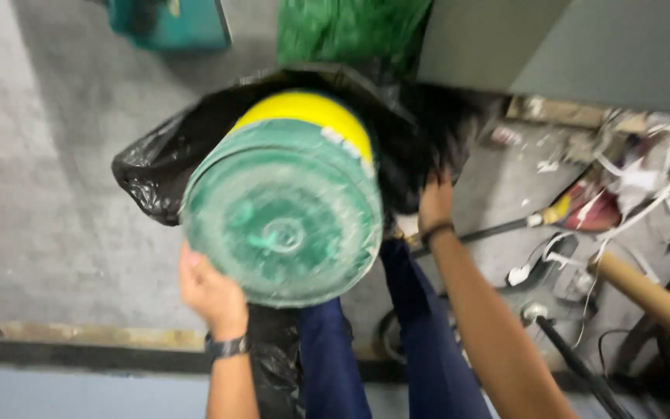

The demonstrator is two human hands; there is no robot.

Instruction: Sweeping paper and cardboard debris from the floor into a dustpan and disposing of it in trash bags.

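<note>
Grey concrete floor (56, 194), worn, with a darker strip and a pale band along the bottom edge. Green bucket (284, 206) sits tipped over mid-frame, its round base facing the camera, yellow band (304, 112) at the far end. That mouth end goes into a black trash bag (157, 167), which wraps around the far rim and spreads out behind it.

Left hand (211, 295) presses against the lower left edge of the bucket base, fingers curled on the rim, dark watch on the wrist. Right hand (434, 203) grips the bag's edge on the right side, fingers closed into the plastic, dark band on the wrist. Fingertips are buried in the bag, so the exact grip is hard to make out.

Legs in dark blue trousers (420, 349) show below the bucket.

Clutter on the right: shredded white paper strips (645, 182), a brown cardboard tube (653, 299), a black rod (575, 365), something red underneath the paper. Top: teal box (168, 23) cut off by the frame, green bag (350, 31), grey cabinet side (568, 46).

Frame is motion-blurred; bucket contents are hidden, and so is the bag's inside.
</note>
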